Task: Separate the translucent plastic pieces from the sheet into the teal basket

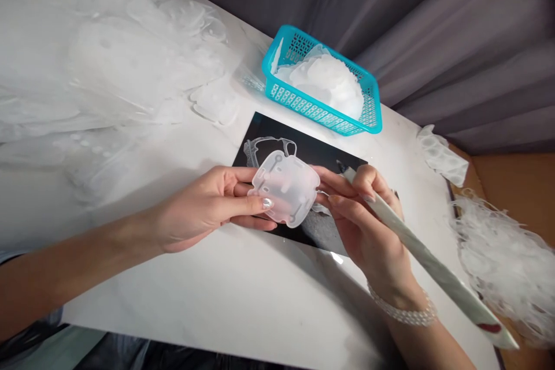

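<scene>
Head view: left grip (212,202) pinches the translucent piece (288,182), presumably for steadiness; right grip (373,228), curled round the pale-handled tool (418,245), seemingly also pinches the piece's edge.

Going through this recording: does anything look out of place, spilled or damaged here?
Nothing looks plainly spilled or damaged. Slightly odd: a crumpled translucent sheet sits askew at the table's right edge, apart from the big pile at left.

A frosted, notched plastic piece (292,182) fills the left hand (212,208).
</scene>
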Motion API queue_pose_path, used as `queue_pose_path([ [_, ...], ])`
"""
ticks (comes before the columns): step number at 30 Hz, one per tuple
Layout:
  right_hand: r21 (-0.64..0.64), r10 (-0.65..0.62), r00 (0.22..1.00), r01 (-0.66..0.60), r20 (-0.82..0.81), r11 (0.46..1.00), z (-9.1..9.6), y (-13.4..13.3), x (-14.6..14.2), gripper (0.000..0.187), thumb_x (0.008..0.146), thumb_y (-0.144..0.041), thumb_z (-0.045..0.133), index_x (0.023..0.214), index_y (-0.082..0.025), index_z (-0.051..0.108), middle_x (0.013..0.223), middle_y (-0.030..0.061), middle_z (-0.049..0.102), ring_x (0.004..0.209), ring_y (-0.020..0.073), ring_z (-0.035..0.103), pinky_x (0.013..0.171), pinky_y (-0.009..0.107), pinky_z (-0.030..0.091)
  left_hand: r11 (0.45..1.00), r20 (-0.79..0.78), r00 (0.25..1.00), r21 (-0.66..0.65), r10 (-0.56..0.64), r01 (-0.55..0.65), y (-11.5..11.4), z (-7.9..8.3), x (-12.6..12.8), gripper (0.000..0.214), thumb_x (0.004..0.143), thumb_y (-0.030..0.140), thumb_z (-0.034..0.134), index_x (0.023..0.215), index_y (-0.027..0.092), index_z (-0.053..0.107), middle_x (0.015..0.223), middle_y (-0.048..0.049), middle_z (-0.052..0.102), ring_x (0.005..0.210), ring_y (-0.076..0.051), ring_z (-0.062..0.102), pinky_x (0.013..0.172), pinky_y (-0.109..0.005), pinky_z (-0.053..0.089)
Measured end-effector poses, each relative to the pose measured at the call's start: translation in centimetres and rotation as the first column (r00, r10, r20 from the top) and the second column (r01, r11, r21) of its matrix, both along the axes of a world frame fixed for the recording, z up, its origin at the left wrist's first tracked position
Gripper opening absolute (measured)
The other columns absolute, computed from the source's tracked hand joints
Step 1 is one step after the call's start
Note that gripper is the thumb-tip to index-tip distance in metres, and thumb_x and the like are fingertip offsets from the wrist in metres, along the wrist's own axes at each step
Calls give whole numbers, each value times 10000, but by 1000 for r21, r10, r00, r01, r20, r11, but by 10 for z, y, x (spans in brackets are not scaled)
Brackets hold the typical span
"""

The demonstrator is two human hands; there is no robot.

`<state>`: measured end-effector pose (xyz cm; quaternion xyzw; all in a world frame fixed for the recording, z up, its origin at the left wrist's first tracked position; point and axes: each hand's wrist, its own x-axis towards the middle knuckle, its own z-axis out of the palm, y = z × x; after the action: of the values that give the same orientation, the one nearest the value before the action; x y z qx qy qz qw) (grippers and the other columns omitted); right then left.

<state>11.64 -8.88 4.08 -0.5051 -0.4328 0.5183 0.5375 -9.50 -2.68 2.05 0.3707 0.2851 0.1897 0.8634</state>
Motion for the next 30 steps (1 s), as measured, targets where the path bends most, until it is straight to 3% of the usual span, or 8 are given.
queue_pose_path([
  [6, -62, 2, 1000, -4, -28, 998, 3, 0, 0, 351, 826, -151, 672, 734, -253, 349, 995, 9, 768, 930, 249, 722, 760, 414, 581, 1000, -18, 1000, 20, 12, -11, 0, 0, 1, 233, 874, 213, 684, 1099, 183, 737, 1012, -78, 782, 954, -205, 729, 855, -304, 579],
  [12, -74, 6, 999, -9, -41, 997, 4, 0, -1, 358, 837, -166, 684, 728, -251, 354, 971, 11, 761, 895, 239, 728, 740, 389, 580, 1000, -26, 1000, 15, -2, 3, 0, 0, 0, 276, 881, 217, 678, 1152, 183, 715, 998, -73, 778, 962, -182, 721, 849, -267, 572],
  [22, -80, -6, 1000, 4, -29, 997, 4, 0, -1, 369, 836, -147, 684, 726, -245, 346, 944, 4, 770, 803, 200, 719, 702, 346, 579, 1000, -49, 999, 15, 5, -5, -1, -1, 1, 282, 854, 237, 701, 1123, 153, 716, 971, -100, 776, 949, -222, 724, 900, -360, 565],
  [30, -92, -5, 998, -1, -60, 996, 3, 0, 0, 351, 860, -111, 655, 740, -240, 350, 957, -2, 763, 776, 168, 692, 705, 323, 569, 1000, -21, 1000, -9, -15, 15, -2, 0, 1, 314, 846, 175, 694, 1159, 142, 707, 948, -107, 783, 911, -191, 731, 834, -289, 578],
])
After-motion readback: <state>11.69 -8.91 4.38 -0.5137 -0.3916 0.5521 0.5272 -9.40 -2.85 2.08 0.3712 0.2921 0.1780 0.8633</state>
